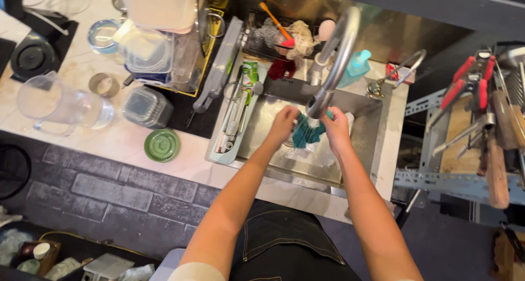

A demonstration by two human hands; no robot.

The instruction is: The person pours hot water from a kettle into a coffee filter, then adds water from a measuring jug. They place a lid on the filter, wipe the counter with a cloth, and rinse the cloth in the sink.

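We are looking down from the head camera at a rectangular stainless-steel sink [366, 144] sunk into a pale marble-patterned desk [126, 141]. Over the sink, the left hand [283, 125] and the right hand [336, 129] are both gripping a crumpled teal cloth [306, 133], each hand closed on one side of it, so that the cloth is stretching between them just below the spout of a curved brushed-metal tap [336, 59]. Whether water is running we cannot tell.

Along the left rim of the sink a long pale-green tray of utensils [232, 122] is lying, and left of that a round green ribbed lid [162, 145] is resting flat on the desk. Farther left of the sink, a clear glass pitcher [57, 106] is standing near the desk edge, with a clear plastic lidded container [146, 107] between it and the tray. Behind the sink, a light-blue soap bottle [356, 65] is standing beside the tap base, and an orange-handled brush [277, 24] is leaning in a dark wire rack [262, 40]. Right of the sink, well apart from it, red-handled pliers [465, 78] are lying on a perforated metal shelf [465, 180].
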